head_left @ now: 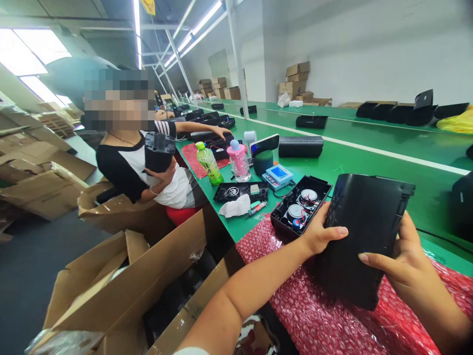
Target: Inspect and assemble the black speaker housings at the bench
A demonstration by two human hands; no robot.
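A black plastic speaker housing (364, 231) stands tilted on a red bubble-wrap sheet (325, 315), held from both sides. My left hand (320, 230) grips its left edge, thumb across the front. My right hand (402, 254) clasps its right edge, thumb on the front face. Just behind my left hand lies an open black shell (300, 206) with two round speaker drivers and red wires inside.
A co-worker (140, 162) sits to the left holding a black housing. On the green bench (369, 162) are a green bottle (209, 163), a pink bottle (238, 160), a blue meter (278, 176), a black tray (241, 191) and a finished speaker (300, 146). Open cardboard boxes (140, 281) stand at lower left.
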